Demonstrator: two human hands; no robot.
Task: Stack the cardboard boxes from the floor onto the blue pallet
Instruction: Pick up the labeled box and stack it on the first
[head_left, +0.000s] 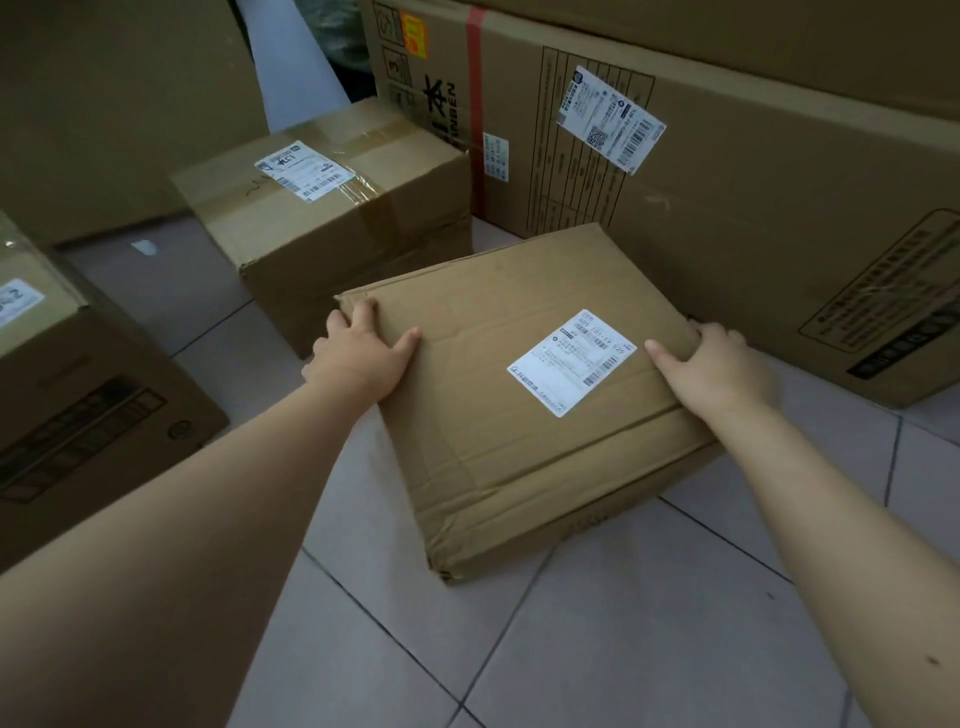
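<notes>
A flat brown cardboard box (493, 415) with a white shipping label lies on the tiled floor in the middle of the view, turned at an angle. My left hand (363, 353) grips its far left corner, fingers curled over the edge and thumb on top. On the right side, my right hand (711, 364) clasps the box's edge, thumb lying on the top face. Whether the box is lifted off the floor I cannot tell. No blue pallet is in view.
A taller taped box (332, 218) stands behind on the left. Another box (78, 395) sits at the left edge. A very large printed carton (727, 208) runs along the back right, close to the held box. Pale floor tiles (623, 649) lie in front.
</notes>
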